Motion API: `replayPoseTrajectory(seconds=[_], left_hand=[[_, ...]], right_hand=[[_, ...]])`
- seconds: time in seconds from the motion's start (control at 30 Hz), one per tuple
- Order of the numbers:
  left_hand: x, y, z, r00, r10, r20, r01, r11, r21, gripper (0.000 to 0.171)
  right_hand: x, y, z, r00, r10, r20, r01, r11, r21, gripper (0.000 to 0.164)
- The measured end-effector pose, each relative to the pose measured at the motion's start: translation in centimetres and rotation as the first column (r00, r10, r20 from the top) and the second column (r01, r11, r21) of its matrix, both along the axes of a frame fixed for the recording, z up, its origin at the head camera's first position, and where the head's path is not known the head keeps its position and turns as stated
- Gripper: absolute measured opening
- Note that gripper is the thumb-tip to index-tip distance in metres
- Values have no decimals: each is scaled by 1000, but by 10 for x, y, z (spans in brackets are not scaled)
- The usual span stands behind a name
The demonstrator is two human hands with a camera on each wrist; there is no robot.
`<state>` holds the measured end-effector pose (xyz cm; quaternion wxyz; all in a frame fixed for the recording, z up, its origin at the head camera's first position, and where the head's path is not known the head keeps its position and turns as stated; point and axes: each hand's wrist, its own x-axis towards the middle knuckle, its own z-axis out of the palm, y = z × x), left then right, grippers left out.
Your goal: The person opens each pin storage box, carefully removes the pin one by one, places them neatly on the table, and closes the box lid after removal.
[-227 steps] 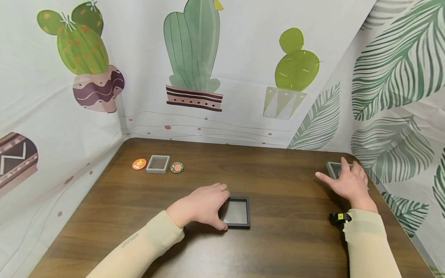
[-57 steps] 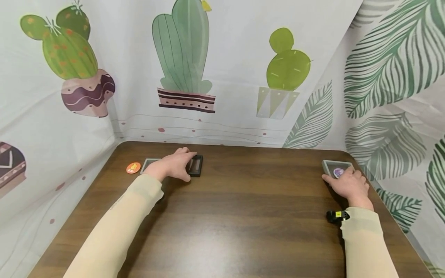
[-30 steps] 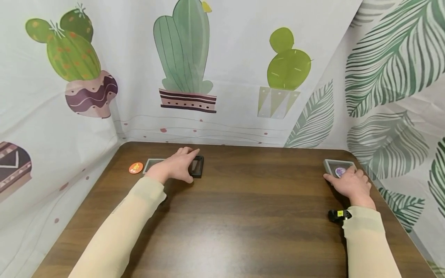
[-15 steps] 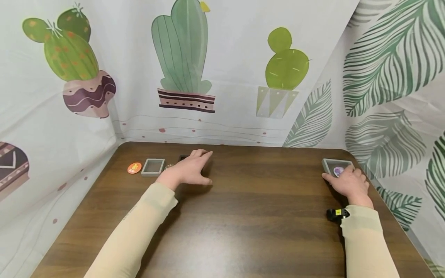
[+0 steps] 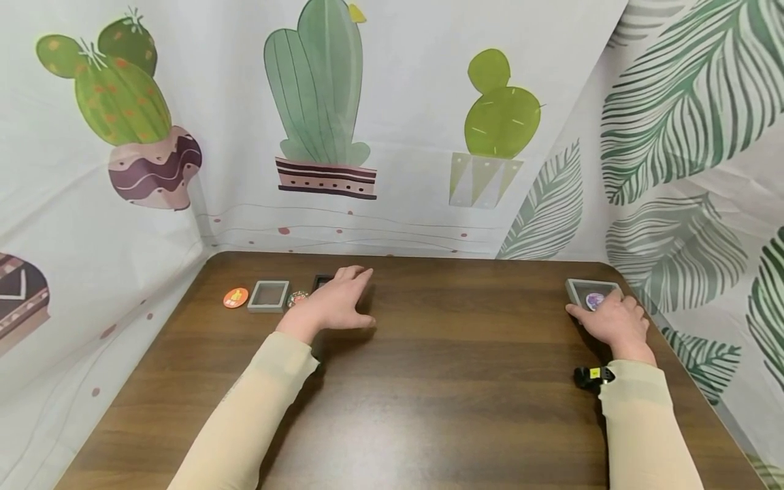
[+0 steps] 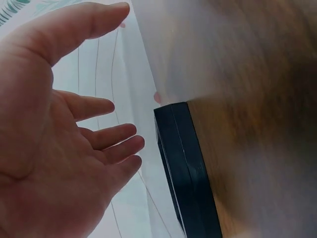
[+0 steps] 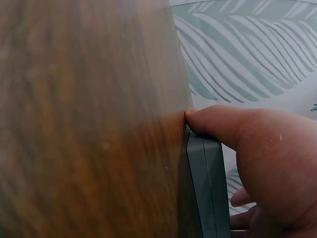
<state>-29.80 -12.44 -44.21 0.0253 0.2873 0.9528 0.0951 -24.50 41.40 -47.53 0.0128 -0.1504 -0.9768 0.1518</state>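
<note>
My left hand [image 5: 331,303] hovers at the back left, its fingers spread and thumb apart, holding nothing. Partly hidden behind it is a black square display frame [image 5: 320,280]. The left wrist view shows the palm with the black frame [image 6: 190,168] standing beyond the fingertips, apart from them. At the back right, my right hand [image 5: 615,320] spans a grey square display frame [image 5: 591,281] and grips it by its sides. A round purple badge [image 5: 594,301] shows within that frame. In the right wrist view the thumb presses the grey frame's [image 7: 205,183] near corner; the other fingers are mostly hidden.
Left of the black frame lie a round dark green badge [image 5: 298,299], a second grey frame [image 5: 267,311] and a round orange badge [image 5: 235,297], all in a row. The brown wooden table [image 5: 429,395] ends at a cactus-printed cloth [image 5: 416,190] behind.
My left hand carried the black frame from the table's middle to the back left beside the green badge, then let go and drew slightly right. My right hand came down onto the grey frame.
</note>
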Motion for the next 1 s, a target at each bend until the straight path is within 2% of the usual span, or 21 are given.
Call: replayPoseTrajectory(seconds=[0.2,0.3,0.67,0.87,1.0], left_hand=[[2,3,-1,1000,-22,-18,23,998,51,105],[4,6,-3,1000,-13,0,13,997,80,104],[19,34,-10,989,31,143,-61,975,212,106],[29,45,-13,974,13,226,-76,959,274,105],[33,49,-15,968,6,252,-80,955,285,105]], right_hand=[[-2,0,-1,1000,-16,-25,15,1000,-4,119],[-3,-2,-1,999,-21,-37,21,1000,-6,120],[-6,-18,3,998,28,-62,-29,999,-21,122],[-10,-28,3,994,57,-98,-61,997,-36,119],[-12,-34,2,992,62,-114,-68,996,-51,117]])
